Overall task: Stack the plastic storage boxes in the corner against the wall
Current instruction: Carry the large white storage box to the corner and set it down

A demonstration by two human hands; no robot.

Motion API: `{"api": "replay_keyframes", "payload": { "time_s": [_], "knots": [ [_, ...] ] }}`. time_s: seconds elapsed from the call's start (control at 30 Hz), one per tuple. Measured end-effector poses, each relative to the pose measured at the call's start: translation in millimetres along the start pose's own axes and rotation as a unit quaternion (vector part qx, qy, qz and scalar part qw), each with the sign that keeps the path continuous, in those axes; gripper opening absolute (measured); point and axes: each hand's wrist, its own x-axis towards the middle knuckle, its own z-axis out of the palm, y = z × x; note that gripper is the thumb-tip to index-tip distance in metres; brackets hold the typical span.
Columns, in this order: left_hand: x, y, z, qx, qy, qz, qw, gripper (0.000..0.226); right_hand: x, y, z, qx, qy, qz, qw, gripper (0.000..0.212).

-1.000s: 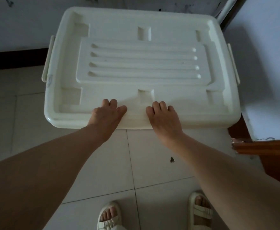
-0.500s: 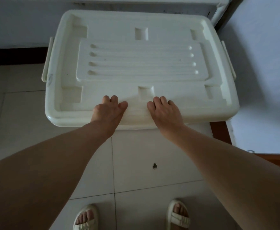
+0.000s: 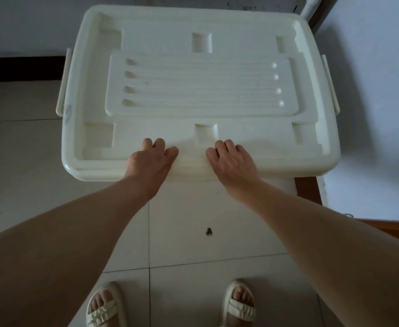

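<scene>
A large cream plastic storage box (image 3: 198, 86) with a ribbed, recessed lid fills the upper middle of the head view, seen from above, with its far side at the back wall. Whatever is under it is hidden. My left hand (image 3: 150, 161) and my right hand (image 3: 231, 161) sit side by side on the near rim of the lid. The fingers of both lie over the top edge and the palms are against the front face. Both thumbs are out of sight below the rim.
The back wall meets the right wall (image 3: 371, 90) at a corner with a pale pipe (image 3: 310, 5). Dark skirting (image 3: 21, 68) runs at the left, wooden skirting (image 3: 307, 192) at the right. Side latches (image 3: 62, 90) stick out from the box. My sandalled feet (image 3: 103, 308) stand on tiled floor.
The box has shifted towards the right wall and the corner with both hands still on its near rim. My feet have stepped forward and to the left.
</scene>
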Motion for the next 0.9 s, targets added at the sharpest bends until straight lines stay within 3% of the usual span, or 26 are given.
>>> {"api": "replay_keyframes", "payload": {
  "time_s": [0.07, 0.13, 0.2, 0.3, 0.37, 0.5, 0.73, 0.9],
  "knots": [
    [0, 0, -1, -0.005, -0.003, -0.006, 1.000, 0.053, 0, 0, -1, -0.007, 0.011, 0.010, 1.000, 0.047],
    [-1, 0, -5, -0.009, -0.016, -0.012, 1.000, 0.059, -1, 3, -4, -0.008, 0.011, 0.009, 1.000, 0.033],
    [-4, 2, -8, -0.013, -0.023, -0.019, 0.999, 0.064, -6, 14, -4, 0.018, -0.046, 0.011, 0.999, 0.029],
    [-6, 4, -14, -0.019, -0.030, -0.023, 0.999, 0.065, -17, 40, -4, 0.070, -0.140, 0.015, 0.988, 0.049],
    [-6, 8, -20, -0.020, -0.023, -0.014, 0.999, 0.063, -26, 60, -5, 0.090, -0.158, 0.059, 0.982, 0.059],
    [-3, 23, -28, -0.014, -0.004, 0.003, 1.000, 0.061, -45, 94, 0, 0.127, -0.170, 0.171, 0.962, 0.076],
    [9, 61, -43, -0.009, -0.004, 0.006, 1.000, 0.060, -58, 131, 17, 0.128, -0.121, 0.322, 0.930, 0.053],
    [18, 79, -53, -0.006, -0.014, 0.017, 1.000, 0.061, -59, 146, 23, 0.166, -0.118, 0.399, 0.894, 0.052]
  ]
}}
